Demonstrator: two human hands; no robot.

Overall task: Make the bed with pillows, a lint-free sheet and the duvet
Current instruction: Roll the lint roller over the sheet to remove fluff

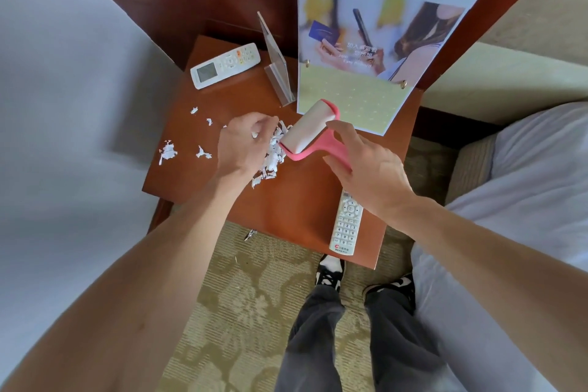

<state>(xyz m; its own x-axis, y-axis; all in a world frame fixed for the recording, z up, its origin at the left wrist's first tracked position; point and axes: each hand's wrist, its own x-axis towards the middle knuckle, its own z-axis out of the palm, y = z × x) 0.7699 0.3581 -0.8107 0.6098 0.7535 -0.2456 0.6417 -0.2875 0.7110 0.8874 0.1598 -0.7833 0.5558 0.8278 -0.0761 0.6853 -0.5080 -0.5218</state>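
Count: one lint roller [310, 129], one heap of paper scraps [272, 156] with a few stray bits, and two remotes, a display remote [224, 65] and a keypad remote [346, 223].
Where: roller's over the nightstand [286, 200], right by the heap.
Left hand [245, 143]: knuckles up, fingers curled, pinching scraps at the drum's near end.
Right hand [366, 165]: wrapped round the pink handle, thumb on top.
Roller axis: drum lies diagonal, near-left to far-right; handle points back into the right hand.
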